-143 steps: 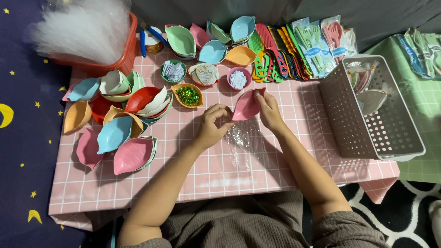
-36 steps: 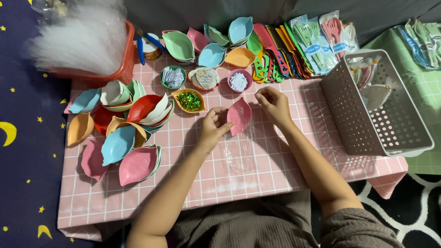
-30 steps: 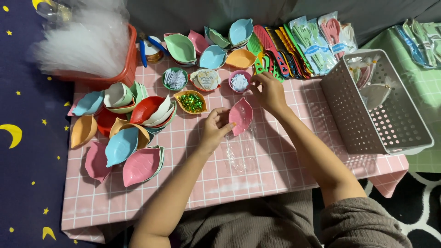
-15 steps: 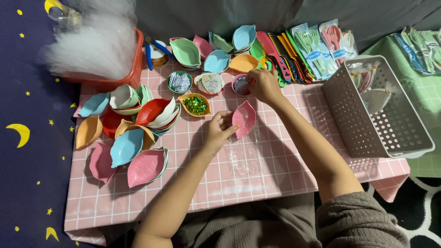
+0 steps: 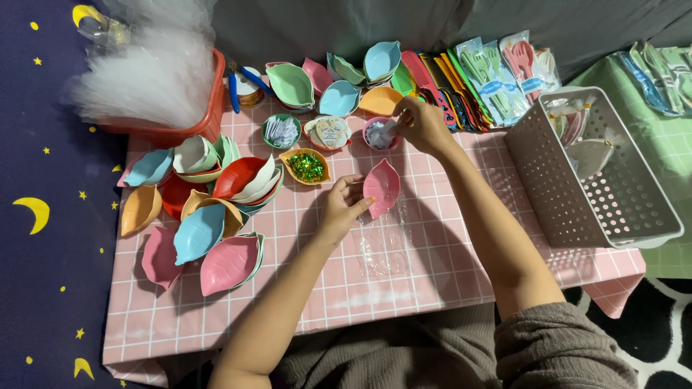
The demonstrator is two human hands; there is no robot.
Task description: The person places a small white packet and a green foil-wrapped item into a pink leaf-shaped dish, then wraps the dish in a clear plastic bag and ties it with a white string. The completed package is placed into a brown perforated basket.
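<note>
Two bare hands at work over a pink checked worktop (image 5: 447, 288), seen from above. Left hand (image 5: 339, 209) near the middle, grip closed lightly on the left edge of a pink leaf-shaped dish (image 5: 382, 187), thumb and fingers pinching it, dish tilted up on its side. Right hand (image 5: 422, 126) reaching farther away, fingertips pinched together over a small pink bowl (image 5: 380, 133) of white bits; whether anything sits between the fingertips cannot be told. Clear plastic bag (image 5: 386, 241) lying flat just near of the dish.

To the left of the pink bowl, three more small bowls: one with heart-shaped tags (image 5: 329, 132), one with folded white papers (image 5: 282, 131), one with green glitter (image 5: 307, 166) slightly nearer. Far left, a red basket (image 5: 209, 108) stuffed with clear bags. Left side, a loose heap of leaf dishes (image 5: 209, 209) in pink, blue, orange, red, white and green. Along the far edge, more leaf dishes (image 5: 339, 83) stacked, then a row of combs (image 5: 440, 79) in several colours, then packets of plastic cutlery (image 5: 497, 72). Right side, a white perforated basket (image 5: 613, 187) holding a few wrapped dishes.
</note>
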